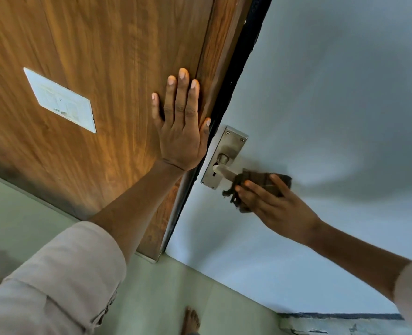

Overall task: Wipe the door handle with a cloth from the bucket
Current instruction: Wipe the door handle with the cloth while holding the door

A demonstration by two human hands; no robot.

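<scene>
Left hand [179, 128]: flat and spread, palm on the wooden panel [91, 68], gripping nothing; thumb tip just at the dark door edge [226, 100]
Right hand [276, 206]: fingers curled round a dark checked cloth [260, 183], the cloth wrapped over the outer end of the lever
Door handle [225, 172]: between the two hands, touching the right hand's cloth, just beside the left wrist; right hand is the one on it
Long axis: the lever runs from its metal backplate [234, 141] out toward the right hand; I'd say the wipe wants to travel along that line, back toward the plate
Grey door [321, 93]: carries the plate, beyond the right hand
Containers: no bucket in view; nothing to report inside one
Floor: a bare foot [191, 319] below both arms
</scene>
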